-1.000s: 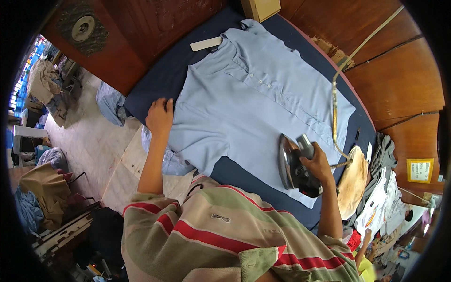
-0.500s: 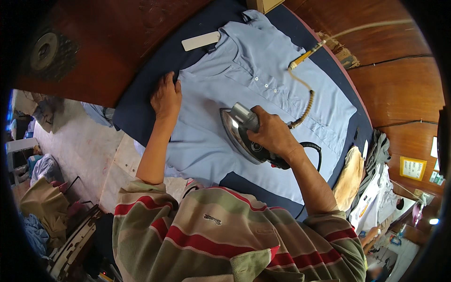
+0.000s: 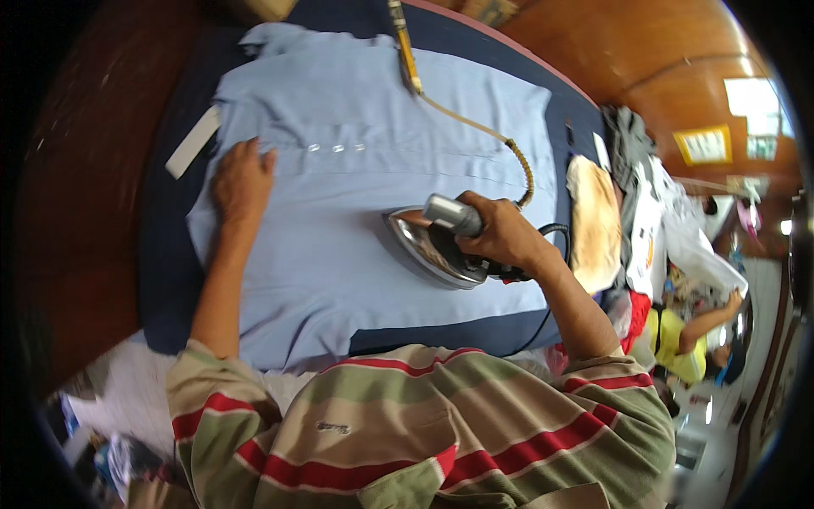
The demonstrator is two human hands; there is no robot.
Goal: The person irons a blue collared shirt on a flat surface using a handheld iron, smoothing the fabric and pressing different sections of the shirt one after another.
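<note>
A light blue buttoned shirt point(image 3: 331, 225) lies spread over a dark blue padded surface point(image 3: 161, 263). My right hand point(image 3: 504, 229) wraps round the handle of a steam iron point(image 3: 424, 246), whose soleplate rests on the shirt front with its tip toward the neck end. Flat on the fabric by the neckline is my left hand point(image 3: 242, 182), thumb a little apart, near the row of white buttons point(image 3: 337, 148). Motion blur softens its fingertips. A coiled tan hose point(image 3: 471, 125) runs from the far side across the shirt toward the iron.
Beyond the shirt's neck end lies a white flat strip point(image 3: 193, 142). A scorched tan cloth point(image 3: 595, 225) sits at the right end, beside heaped grey and white garments point(image 3: 629, 153). Farther right, a person in yellow point(image 3: 682, 343) reaches toward white cloth. Wooden panels point(image 3: 76, 187) stand at left.
My view has turned, so the shirt lies straighter across it. The iron has slid along the shirt toward the hem. My left hand has shifted toward the button row.
</note>
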